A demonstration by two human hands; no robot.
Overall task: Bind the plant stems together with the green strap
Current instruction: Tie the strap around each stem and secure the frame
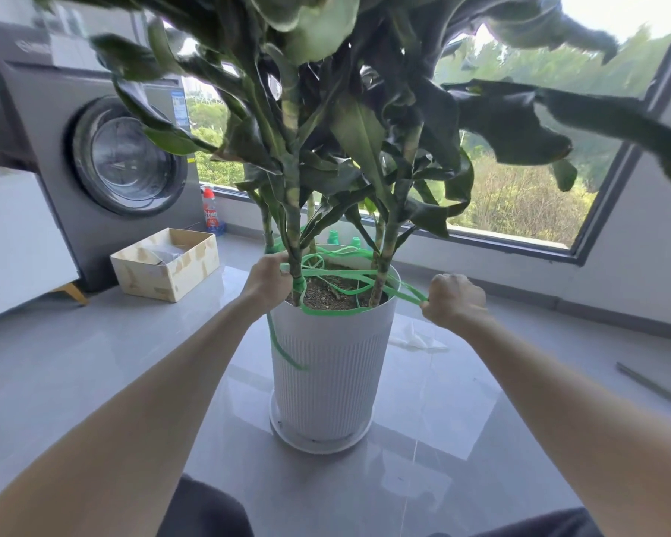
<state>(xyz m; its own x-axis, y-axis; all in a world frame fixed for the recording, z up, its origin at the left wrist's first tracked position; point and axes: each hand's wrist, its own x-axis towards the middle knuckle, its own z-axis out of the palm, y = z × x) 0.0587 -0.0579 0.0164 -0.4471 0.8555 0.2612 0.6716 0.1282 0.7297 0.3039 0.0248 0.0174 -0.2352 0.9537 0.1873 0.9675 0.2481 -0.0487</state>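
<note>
We see a white pot (334, 362) standing on the grey floor (94, 362), on a round saucer (314, 445). Several plant stems (296, 234) rise from the soil with long dark leaves. The green strap (326, 313) lies in loose loops around the stems, just above the soil and over the near rim of the pot. One end of it hangs down the left side of the pot.

Our left hand (268, 279) is at the left rim, with the fingers curled around the strap, close beside the left stem. Our right hand (456, 302) is just to the right of the pot. It is closed into a fist and grips the strap, which runs from this fist to the stems.

Far left stands a grey washing machine (105, 157). Near it on the floor are an open cardboard box (167, 269) and a bottle (210, 213) with a red cap. Behind the plant is a large window (520, 195) with trees outside.
</note>
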